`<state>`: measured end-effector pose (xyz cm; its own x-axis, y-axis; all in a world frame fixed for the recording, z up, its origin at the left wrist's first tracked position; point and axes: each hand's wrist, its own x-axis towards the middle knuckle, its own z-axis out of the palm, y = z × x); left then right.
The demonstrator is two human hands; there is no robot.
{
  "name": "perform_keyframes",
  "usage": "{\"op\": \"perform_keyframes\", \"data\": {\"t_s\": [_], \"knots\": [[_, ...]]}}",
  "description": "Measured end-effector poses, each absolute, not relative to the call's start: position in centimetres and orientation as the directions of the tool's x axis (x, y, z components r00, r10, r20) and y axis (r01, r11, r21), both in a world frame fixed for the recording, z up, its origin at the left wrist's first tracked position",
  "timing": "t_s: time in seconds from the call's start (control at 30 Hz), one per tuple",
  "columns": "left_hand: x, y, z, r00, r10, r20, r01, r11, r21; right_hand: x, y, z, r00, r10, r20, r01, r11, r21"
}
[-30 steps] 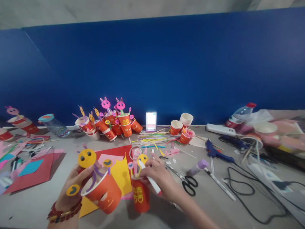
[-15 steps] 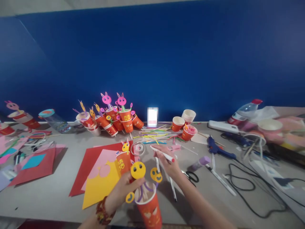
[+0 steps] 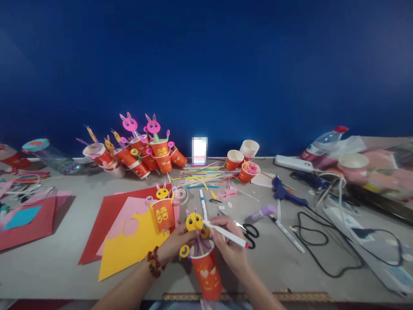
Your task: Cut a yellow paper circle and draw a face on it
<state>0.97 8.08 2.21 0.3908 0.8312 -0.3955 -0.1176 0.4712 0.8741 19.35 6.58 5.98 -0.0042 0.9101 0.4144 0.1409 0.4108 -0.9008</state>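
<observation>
In the near middle stands a red paper cup with purple pipe cleaners and pale sticks inside. A yellow paper rabbit face with two round eyes tops it, and small yellow discs stick out at its sides. My left hand, a beaded bracelet on its wrist, pinches the lower edge of this face. Like a pen, my right hand grips a white marker with a red end. The marker's tip is at the face's right edge; whether it touches is unclear.
Left of my hands, a finished rabbit cup stands over yellow paper. Further back are several decorated cups and pipe cleaners. Rightward lie black-handled scissors, a glue stick, a blue glue gun and a looping cable.
My right hand has brought the marker down and towards me, to the rabbit face. My left hand now pinches the face lower down. The whole view has shifted somewhat.
</observation>
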Motion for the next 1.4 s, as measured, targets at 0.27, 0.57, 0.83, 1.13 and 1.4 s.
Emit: {"op": "perform_keyframes", "data": {"t_s": [0.27,0.57,0.83,1.13,1.4], "knots": [[0.9,8.5,1.7,0.382,0.822,-0.422,-0.141,0.503,0.852,18.1,7.7,4.6,-0.063,0.885,0.462,0.192,0.465,-0.864],[0.8,8.6,1.3,0.4,0.812,-0.425,-0.136,0.512,0.848,17.6,8.9,4.8,-0.063,0.853,0.518,0.258,0.515,-0.817],[0.6,8.6,0.6,0.405,0.815,-0.414,-0.134,0.501,0.855,17.3,9.0,4.5,-0.061,0.853,0.518,0.267,0.514,-0.815],[0.7,8.5,0.0,0.409,0.818,-0.405,-0.129,0.491,0.862,17.1,9.1,4.4,-0.063,0.846,0.53,0.311,0.521,-0.795],[0.8,8.5,0.6,0.408,0.818,-0.405,-0.132,0.491,0.861,17.2,9.1,4.1,-0.084,0.835,0.544,0.321,0.54,-0.778]]}}
